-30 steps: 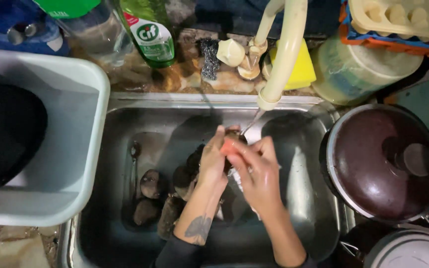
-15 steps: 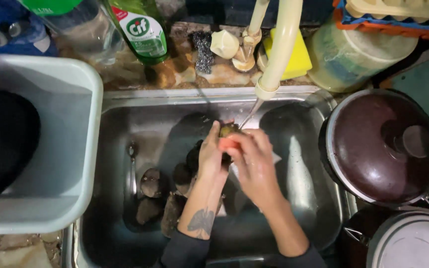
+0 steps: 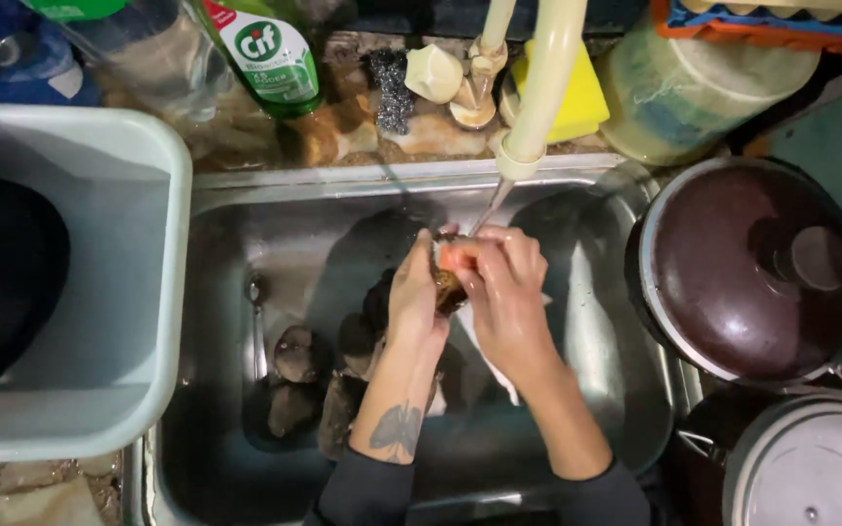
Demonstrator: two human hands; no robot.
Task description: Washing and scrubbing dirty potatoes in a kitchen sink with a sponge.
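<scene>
Steel sink [image 3: 246,200] fills my view, with a grey plastic tub [image 3: 119,321] at nine o'clock and more dirty tubers [image 3: 296,353] lying on the basin floor at seven. My left hand [image 3: 415,297] is curled shut around a small brown tuber [image 3: 447,288] at centre; my right hand [image 3: 505,287], fingers closed, presses an orange scrubber [image 3: 457,257] onto it under the tap [image 3: 538,88] at twelve. I judge slow turning under the stream cleans best. A brown lidded pot [image 3: 752,268] sits at three.
</scene>
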